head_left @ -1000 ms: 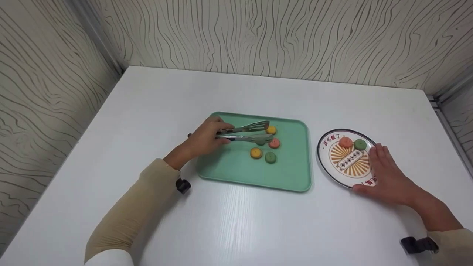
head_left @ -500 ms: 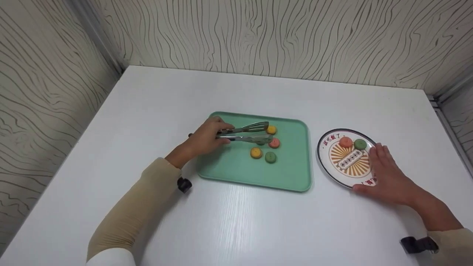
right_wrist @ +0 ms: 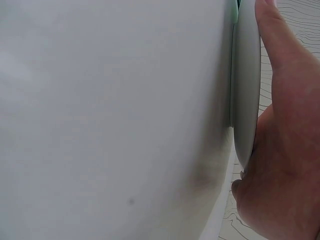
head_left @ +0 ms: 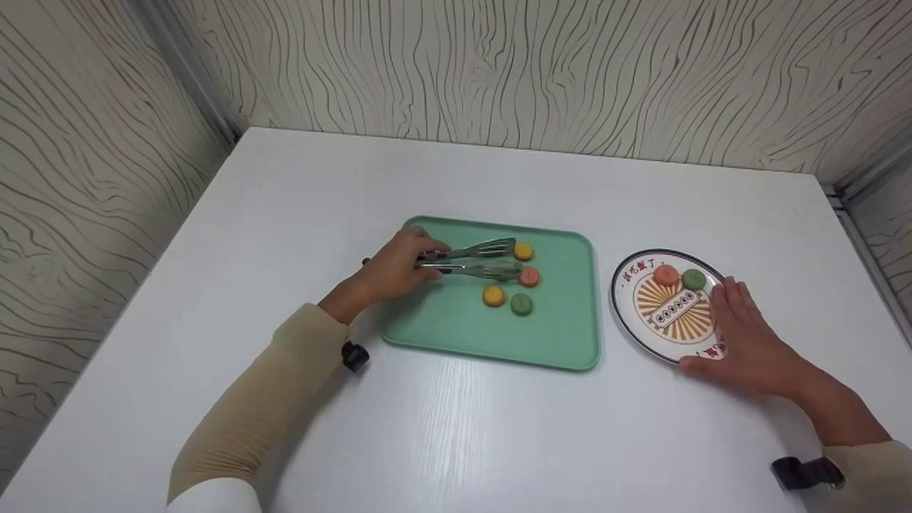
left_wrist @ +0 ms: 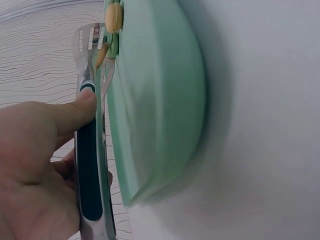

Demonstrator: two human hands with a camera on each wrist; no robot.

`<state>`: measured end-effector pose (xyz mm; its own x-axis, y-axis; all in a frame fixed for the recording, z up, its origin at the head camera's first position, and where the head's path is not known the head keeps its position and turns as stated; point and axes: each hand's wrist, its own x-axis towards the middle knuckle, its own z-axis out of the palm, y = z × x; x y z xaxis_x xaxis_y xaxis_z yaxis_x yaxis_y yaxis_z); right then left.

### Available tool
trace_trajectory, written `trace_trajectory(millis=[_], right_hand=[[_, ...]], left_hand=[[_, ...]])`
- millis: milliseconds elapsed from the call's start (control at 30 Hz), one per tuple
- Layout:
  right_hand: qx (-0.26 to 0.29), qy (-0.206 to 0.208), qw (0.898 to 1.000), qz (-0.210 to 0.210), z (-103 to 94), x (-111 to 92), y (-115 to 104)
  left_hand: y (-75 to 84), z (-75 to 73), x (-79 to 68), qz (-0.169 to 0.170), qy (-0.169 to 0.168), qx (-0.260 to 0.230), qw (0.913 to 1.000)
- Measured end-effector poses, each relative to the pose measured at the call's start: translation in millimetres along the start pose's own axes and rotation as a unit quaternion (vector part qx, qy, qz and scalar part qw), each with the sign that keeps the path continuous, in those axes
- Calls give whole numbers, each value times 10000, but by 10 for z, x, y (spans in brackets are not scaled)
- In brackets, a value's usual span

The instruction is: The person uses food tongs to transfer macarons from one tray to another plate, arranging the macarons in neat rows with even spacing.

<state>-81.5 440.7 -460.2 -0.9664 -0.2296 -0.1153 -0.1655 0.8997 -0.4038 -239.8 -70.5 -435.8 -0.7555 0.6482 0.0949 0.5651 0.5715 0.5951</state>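
Observation:
My left hand (head_left: pixel 395 267) grips metal tongs with slotted ends (left_wrist: pixel 91 165), the thumb pressing on the dark handle inlay. The tongs reach over a green tray (head_left: pixel 434 324), their two ends apart. A green macaron is mostly hidden under the nearer end. Around the tips lie a yellow macaron (head_left: pixel 523 251) and a pink macaron (head_left: pixel 528 276). Closer to me on the tray are another yellow macaron (head_left: pixel 493 296) and a green macaron (head_left: pixel 521 304). My right hand (head_left: pixel 755 349) rests with extended fingers and thumb on the rim of a round plate (head_left: pixel 630 317).
On the plate's far side sit a pink macaron (head_left: pixel 666 275) and a green macaron (head_left: pixel 693 279), beside its printed pattern. Tray and plate stand apart on a white table (head_left: pixel 456 442). Wood-grain patterned panels (head_left: pixel 499 71) rise behind and at the sides.
The ends of the tongs have drawn slightly closer together and back to the left, the far end dropping a little nearer me. Right hand, plate and tray have stayed in place.

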Motion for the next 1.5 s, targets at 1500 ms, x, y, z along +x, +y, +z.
trace_trajectory(millis=[1500], right_hand=[[-36,-31,10000,21,-11,8,-12]], left_hand=[[-45,-2,36,-169,-49,-195,9997]])
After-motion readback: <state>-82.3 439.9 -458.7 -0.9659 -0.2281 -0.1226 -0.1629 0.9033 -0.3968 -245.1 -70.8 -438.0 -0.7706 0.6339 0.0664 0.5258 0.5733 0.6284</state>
